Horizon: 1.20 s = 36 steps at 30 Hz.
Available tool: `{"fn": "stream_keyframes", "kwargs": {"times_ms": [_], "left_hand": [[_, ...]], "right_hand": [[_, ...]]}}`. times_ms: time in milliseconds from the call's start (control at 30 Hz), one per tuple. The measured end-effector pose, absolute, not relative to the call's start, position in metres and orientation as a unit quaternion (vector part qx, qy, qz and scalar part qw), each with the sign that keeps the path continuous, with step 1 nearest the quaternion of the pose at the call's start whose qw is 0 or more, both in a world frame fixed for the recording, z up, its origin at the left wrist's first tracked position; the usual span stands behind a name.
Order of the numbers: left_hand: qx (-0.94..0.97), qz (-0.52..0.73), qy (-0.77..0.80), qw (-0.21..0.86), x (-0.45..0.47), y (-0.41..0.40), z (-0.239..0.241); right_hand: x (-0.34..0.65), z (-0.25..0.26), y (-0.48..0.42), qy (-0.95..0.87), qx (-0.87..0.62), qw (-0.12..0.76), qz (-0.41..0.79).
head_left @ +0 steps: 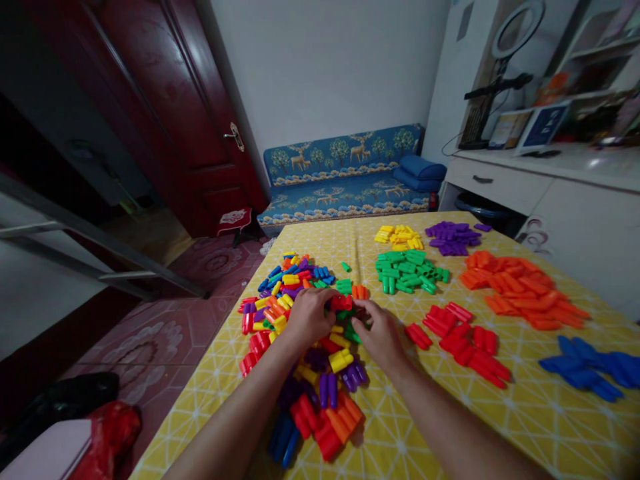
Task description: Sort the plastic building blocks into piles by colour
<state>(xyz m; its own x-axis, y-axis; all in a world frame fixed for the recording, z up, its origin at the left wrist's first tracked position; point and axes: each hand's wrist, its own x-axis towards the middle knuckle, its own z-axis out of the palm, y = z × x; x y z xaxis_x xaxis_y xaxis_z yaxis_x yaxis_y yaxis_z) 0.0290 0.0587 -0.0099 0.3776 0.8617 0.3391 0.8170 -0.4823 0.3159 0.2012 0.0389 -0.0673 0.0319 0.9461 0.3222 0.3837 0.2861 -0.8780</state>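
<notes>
Both my hands reach into a mixed heap of coloured plastic pieces (295, 293) on a yellow patterned tablecloth (500, 413). My left hand (309, 313) is curled, its fingers closed on a red piece (341, 303) at the heap's middle. My right hand (380, 333) lies just right of it, fingers bent down onto green pieces; what they hold, if anything, is hidden. Sorted groups lie to the right: yellow (399, 237), purple (453, 237), green (410, 271), orange (520, 288), red (463, 340), blue (593, 370).
A blue patterned sofa (345, 173) stands beyond the table's far edge. A dark red door (200, 113) is at the left, white cabinets with a ring light (517, 30) at the right. A red bag (107, 430) lies on the floor, lower left.
</notes>
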Motion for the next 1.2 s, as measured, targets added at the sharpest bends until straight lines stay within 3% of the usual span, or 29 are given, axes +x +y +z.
{"fn": "stream_keyframes", "kwargs": {"times_ms": [333,800,900,1067,1200], "left_hand": [[0.791,0.366,0.452,0.191,0.027,0.056,-0.016],[0.818,0.374,0.395,0.188,0.03,0.052,-0.022],[0.839,0.358,0.366,0.185,0.031,0.053,-0.025],[0.861,0.34,0.332,0.179,0.031,0.055,-0.024],[0.891,0.288,0.312,0.159,0.032,0.051,-0.016]], "right_hand": [[0.199,-0.062,0.034,-0.602,-0.492,0.543,0.317],[0.207,-0.052,0.024,-0.642,-0.485,0.555,0.211],[0.233,-0.042,0.028,-0.661,-0.53,0.51,0.151],[0.292,-0.027,0.038,-0.664,-0.65,0.346,0.132],[0.302,-0.03,0.034,-0.711,-0.625,0.321,0.024]]}}
